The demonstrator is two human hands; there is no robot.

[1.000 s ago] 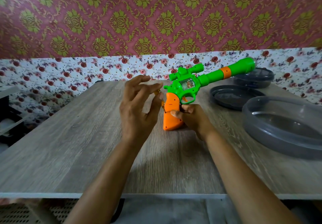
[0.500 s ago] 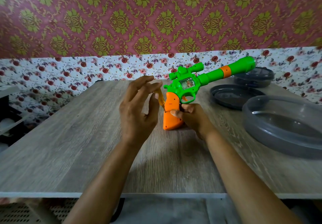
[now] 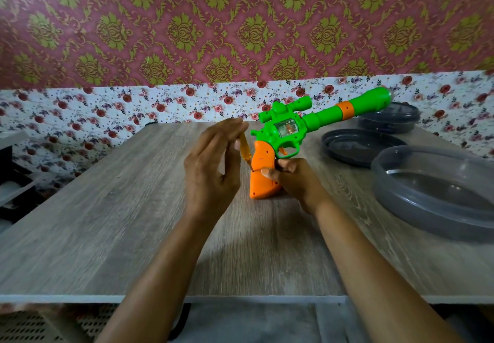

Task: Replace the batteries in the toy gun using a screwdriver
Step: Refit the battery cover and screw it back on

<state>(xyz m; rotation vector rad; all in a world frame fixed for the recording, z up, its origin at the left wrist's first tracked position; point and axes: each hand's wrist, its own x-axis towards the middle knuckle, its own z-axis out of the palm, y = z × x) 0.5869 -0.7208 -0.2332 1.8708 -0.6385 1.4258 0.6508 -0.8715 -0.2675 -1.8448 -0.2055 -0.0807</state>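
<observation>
Progress is sitting at the unscrewing stage, by my judgement. Toy gun (image 3: 283,131) is standing butt-down on the tabletop (image 3: 133,209), barrel pointing up and to the right. Right hand (image 3: 296,179) is steadying its orange grip (image 3: 263,171), fingers curled round it. Left hand (image 3: 211,171) is pinching a yellow screwdriver (image 3: 244,150) between thumb and nearly straight fingers, tip touching the grip's rear edge. Grip is looking closed; no batteries are showing. Opening, battery swap and refastening are all remaining.
</observation>
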